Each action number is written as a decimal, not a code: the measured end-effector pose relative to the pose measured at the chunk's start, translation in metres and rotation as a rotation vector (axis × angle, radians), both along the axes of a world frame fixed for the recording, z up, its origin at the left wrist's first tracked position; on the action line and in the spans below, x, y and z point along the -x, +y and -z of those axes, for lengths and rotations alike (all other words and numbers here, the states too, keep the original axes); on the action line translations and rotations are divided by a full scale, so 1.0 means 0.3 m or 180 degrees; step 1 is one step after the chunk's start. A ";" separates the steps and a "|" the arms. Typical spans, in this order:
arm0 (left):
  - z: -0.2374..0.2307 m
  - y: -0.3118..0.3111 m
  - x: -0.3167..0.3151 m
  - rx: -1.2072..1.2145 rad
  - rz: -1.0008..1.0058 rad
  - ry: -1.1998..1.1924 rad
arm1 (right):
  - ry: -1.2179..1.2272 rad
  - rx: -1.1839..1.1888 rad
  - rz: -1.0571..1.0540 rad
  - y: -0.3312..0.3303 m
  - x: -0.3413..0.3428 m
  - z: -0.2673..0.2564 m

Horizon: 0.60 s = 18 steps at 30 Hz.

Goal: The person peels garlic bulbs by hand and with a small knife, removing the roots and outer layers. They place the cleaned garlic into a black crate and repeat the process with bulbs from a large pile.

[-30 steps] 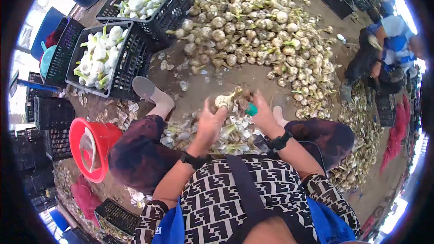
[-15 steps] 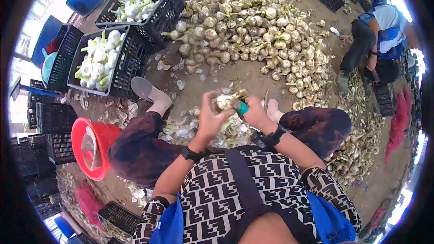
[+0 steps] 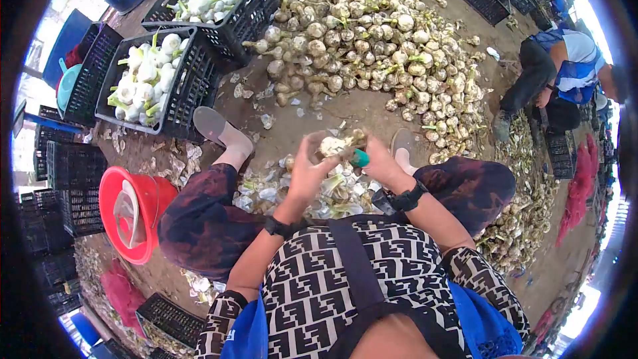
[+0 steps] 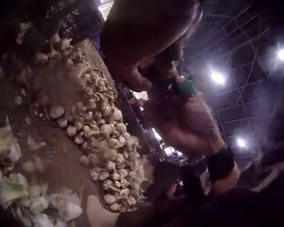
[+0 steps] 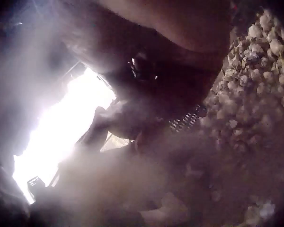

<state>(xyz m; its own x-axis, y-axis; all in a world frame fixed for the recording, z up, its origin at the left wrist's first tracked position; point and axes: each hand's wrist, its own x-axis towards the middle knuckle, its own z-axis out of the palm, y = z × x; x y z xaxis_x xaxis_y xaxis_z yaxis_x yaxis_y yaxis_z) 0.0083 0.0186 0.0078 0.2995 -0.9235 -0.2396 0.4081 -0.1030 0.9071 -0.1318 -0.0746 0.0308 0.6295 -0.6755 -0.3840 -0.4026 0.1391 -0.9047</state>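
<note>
Garlic bulb: pale and stemmed (image 3: pixel 330 147), held above the bare ground (image 3: pixel 345 108), between the person's knees.
Left hand: in my head view, this hand (image 3: pixel 310 171) pinches the bulb between thumb and fingers.
Right hand: close beside it, this hand (image 3: pixel 380 163) has its fingers curled around a green object (image 3: pixel 359 158), its end near the bulb.
Peelings: pale scraps (image 3: pixel 335 187) litter the ground beneath both hands.
Heap: many soiled bulbs (image 3: pixel 372 50) lie on the ground beyond the hands.
Near crate: black (image 3: pixel 185 83), white bulbs (image 3: pixel 143 83) filling it to the rim.
Far crate: also black (image 3: pixel 249 16), just beside the near crate's back edge, holding more white bulbs (image 3: pixel 205 0).
Left wrist view: from below I get roof lights (image 4: pixel 217 77), which my head view lacks, and the green object again; the bulb is too dark to make out.
Right wrist view: haze and a bright opening (image 5: pixel 66 132) leave the hands in shadow; I cannot tell either grip from here.
</note>
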 end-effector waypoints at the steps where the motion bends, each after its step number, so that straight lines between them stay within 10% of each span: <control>1: -0.012 0.002 0.002 0.0065 0.0054 -0.0352 | 0.0011 -0.0007 0.0000 0.009 -0.002 0.015; 3: -0.024 0.006 0.006 0.0025 0.0028 -0.0231 | -0.0146 0.1190 0.0164 0.021 -0.007 0.048; 8: -0.029 0.014 -0.001 -0.0077 0.0060 -0.0263 | -0.0274 0.0278 0.0384 0.024 0.003 0.064; 13: -0.009 0.015 -0.019 -0.0334 0.0188 0.2173 | -0.0927 0.0255 0.0108 0.016 0.005 0.031; 16: -0.012 0.002 -0.006 -0.0604 0.0260 0.2221 | -0.0942 0.0490 -0.0071 -0.002 0.008 0.020; 18: 0.001 0.003 0.015 -0.0483 0.0138 0.1768 | -0.0214 0.1900 -0.0385 -0.021 0.015 0.023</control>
<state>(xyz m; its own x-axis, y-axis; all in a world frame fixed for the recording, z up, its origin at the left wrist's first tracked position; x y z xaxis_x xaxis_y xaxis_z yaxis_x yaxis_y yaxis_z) 0.0038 0.0195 0.0075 0.0534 -0.8751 -0.4809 0.8115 -0.2426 0.5316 -0.1363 -0.0809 0.0239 0.7249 -0.6839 0.0818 -0.3233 -0.4427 -0.8364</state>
